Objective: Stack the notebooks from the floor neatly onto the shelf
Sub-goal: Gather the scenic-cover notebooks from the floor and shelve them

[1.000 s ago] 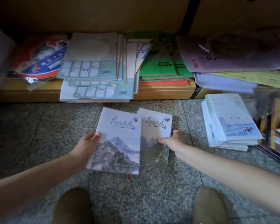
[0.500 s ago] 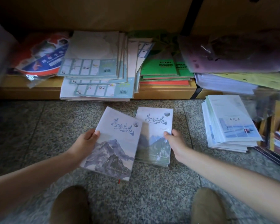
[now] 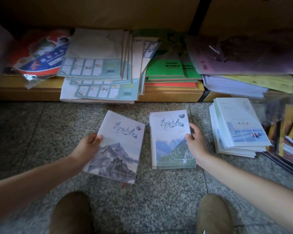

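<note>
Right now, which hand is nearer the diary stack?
Right: right hand pinches the notebook pile left of the diary stack; left hand holds a grey-mountain notebook farther left.

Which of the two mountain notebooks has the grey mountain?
The grey-mountain notebook gripped by the left hand, tilted on its own. The other notebook, pinched by the right hand, shows blue-green slopes and tops a small pile.

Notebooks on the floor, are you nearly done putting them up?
Not nearly. The shelf holds stacks, but whose work is unclear. The left hand holds a gray notebook; the right hand grips the small pile. That pile and the white pile are on the floor.
</note>
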The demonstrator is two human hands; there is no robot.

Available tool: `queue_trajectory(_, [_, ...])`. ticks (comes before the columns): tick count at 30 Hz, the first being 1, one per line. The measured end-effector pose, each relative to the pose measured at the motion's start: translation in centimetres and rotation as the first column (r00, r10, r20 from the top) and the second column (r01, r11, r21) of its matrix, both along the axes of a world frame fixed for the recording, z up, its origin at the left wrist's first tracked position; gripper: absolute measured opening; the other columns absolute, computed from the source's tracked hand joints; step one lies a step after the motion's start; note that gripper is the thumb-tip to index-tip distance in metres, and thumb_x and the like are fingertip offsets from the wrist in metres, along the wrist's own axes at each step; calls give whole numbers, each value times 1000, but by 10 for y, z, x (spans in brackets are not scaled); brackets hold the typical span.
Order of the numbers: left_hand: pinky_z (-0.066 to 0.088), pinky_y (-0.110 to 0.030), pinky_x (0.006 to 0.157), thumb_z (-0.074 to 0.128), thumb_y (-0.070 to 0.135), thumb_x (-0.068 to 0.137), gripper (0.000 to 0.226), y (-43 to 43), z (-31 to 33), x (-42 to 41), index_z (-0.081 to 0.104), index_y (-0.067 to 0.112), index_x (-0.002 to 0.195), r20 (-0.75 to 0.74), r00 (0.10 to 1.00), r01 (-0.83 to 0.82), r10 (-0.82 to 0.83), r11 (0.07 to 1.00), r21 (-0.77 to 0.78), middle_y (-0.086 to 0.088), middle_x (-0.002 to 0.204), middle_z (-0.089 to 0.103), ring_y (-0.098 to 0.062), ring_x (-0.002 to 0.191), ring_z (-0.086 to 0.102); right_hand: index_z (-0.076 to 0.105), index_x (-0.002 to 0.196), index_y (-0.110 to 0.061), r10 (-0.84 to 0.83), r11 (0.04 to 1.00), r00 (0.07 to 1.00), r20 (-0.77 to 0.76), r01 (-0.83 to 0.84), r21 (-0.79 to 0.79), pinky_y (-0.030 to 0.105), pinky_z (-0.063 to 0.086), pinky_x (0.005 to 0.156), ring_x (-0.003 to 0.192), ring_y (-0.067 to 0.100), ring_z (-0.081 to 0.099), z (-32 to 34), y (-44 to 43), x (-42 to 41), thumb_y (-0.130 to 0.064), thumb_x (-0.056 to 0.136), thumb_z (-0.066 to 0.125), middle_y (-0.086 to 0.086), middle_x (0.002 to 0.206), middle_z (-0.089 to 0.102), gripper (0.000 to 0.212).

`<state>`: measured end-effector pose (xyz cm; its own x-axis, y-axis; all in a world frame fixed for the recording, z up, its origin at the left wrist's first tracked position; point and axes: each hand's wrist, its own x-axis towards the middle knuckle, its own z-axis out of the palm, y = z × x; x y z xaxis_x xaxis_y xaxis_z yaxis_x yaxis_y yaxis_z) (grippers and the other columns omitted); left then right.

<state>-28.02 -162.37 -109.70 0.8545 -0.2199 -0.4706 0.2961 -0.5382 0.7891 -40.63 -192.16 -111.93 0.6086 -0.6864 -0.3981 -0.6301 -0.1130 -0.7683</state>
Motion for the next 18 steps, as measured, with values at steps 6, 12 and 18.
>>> queue_trajectory(6, [32,-23,46,40,18,100,21,-7,3,-3,54,3,94,15,1000,-6,6,1000,29,-16,73,46,-20,57,39,39,134,-14,209,883,951,-227,-283,-374,22,40,84,119,23,40,11,-1,8,-12,82,65,12,134,37,58])
queue_trajectory(12, [32,-27,52,40,20,100,24,-7,5,-3,56,3,95,37,999,9,-12,997,74,-11,71,50,-19,58,43,-25,146,-19,507,585,512,-693,-795,-159,63,2,110,139,45,-20,6,69,8,-79,68,54,22,148,-32,126])
queue_trajectory(18, [34,-13,40,40,15,100,21,-8,9,-6,53,5,87,69,998,6,-10,998,61,-6,66,49,-17,57,47,-34,140,-18,456,612,437,-776,-786,-83,71,6,106,134,51,-25,3,90,24,-64,80,54,28,141,-40,117])
